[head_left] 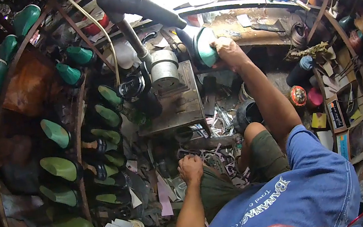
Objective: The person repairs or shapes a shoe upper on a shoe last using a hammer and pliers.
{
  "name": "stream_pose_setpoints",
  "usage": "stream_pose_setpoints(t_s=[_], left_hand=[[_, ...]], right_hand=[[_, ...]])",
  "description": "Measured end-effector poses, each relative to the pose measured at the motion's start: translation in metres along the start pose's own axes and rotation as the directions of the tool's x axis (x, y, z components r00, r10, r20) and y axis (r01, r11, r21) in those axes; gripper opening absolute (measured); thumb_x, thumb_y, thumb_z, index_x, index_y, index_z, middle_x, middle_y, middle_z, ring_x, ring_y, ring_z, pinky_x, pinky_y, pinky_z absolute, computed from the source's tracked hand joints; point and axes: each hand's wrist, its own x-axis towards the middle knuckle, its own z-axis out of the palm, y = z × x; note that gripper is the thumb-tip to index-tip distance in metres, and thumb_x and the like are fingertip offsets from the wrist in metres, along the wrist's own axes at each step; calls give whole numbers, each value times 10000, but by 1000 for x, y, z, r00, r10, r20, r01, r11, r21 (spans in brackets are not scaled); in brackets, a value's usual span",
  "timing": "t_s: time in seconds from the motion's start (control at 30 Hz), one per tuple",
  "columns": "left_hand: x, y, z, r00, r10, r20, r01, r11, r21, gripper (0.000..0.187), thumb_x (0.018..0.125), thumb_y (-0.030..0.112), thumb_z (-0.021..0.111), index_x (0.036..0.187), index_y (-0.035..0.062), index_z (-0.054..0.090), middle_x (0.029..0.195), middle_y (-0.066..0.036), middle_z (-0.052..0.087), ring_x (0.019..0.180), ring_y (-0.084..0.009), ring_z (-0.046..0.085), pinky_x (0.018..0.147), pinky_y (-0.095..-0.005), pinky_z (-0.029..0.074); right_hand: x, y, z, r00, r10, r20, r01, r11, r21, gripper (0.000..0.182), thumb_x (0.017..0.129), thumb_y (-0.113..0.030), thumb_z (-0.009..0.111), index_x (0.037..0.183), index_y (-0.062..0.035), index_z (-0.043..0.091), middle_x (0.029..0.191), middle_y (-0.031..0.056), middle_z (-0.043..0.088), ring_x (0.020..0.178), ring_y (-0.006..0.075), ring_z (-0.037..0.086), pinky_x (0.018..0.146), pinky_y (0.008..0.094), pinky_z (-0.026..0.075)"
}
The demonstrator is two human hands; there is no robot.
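Note:
My right hand (227, 53) is closed on the edge of a black shoe with a green shoe last (206, 48) in it, held up at the front of the lit bench. The shoe's toe points toward the end of a black pipe (143, 6). Down at the lower middle, my left hand (190, 168) lies on my left knee, fingers bent and pointing forward; nothing shows in it. A metal machine (164, 69) on a metal box stands between the two hands, further forward.
Racks of green shoe lasts (58, 168) fill the left side. Scraps litter the floor (220, 123) near a black bucket (248, 114). A dark bottle (299, 71), a red-and-gold tin (298, 95) and small boxes (335, 114) stand at the right. A scissors-like tool lies on the bench.

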Motion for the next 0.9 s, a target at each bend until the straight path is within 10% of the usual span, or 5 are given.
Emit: stream_pose_setpoints(t_s=[0.07, 0.17, 0.43, 0.57, 0.9], left_hand=[[3, -2, 4, 1000, -5, -10, 5, 1000, 6, 440, 834, 409, 514, 1141, 126, 650, 1249, -129, 564, 1157, -372, 511, 986, -469, 413], [0, 2, -1, 1000, -12, -5, 12, 1000, 5, 435, 831, 408, 520, 1127, 120, 657, 1237, -126, 572, 1148, -376, 514, 984, -466, 414], [3, -4, 3, 996, 79, -36, -78, 997, 11, 394, 835, 383, 527, 1093, 123, 672, 1203, -122, 595, 1139, -361, 521, 973, -465, 420], [21, -37, 29, 927, 376, 9, -373, 917, 137, 366, 841, 358, 522, 1053, 110, 687, 1161, -116, 624, 1134, -344, 524, 980, -465, 412], [-8, 1, 2, 999, -32, -16, 30, 992, -124, 503, 819, 389, 521, 1199, 71, 601, 1270, -144, 544, 1231, -365, 454, 1043, -471, 362]], right_hand=[[-5, -12, 1, 995, 78, -56, -75, 996, 42, 247, 944, -165, 499, 1089, 11, 596, 1076, 146, 586, 928, 291, 607, 696, 406, 596], [4, 5, -5, 886, -427, 184, 366, 398, -841, 219, 937, -140, 486, 1018, 13, 619, 973, 182, 616, 883, 337, 614, 761, 402, 541], [-53, -32, 1, 984, 19, -177, -61, 970, -235, 318, 919, -242, 515, 970, 53, 623, 894, 198, 635, 823, 279, 606, 752, 360, 463], [-102, -20, -9, 991, 38, -132, -45, 998, -48, 314, 933, -275, 498, 886, 18, 599, 778, 50, 563, 733, 134, 501, 681, 289, 416], [-188, -15, -16, 956, 121, 266, -244, 831, 500, 275, 935, -246, 521, 989, 14, 592, 821, 11, 578, 724, 73, 521, 666, 228, 416]])
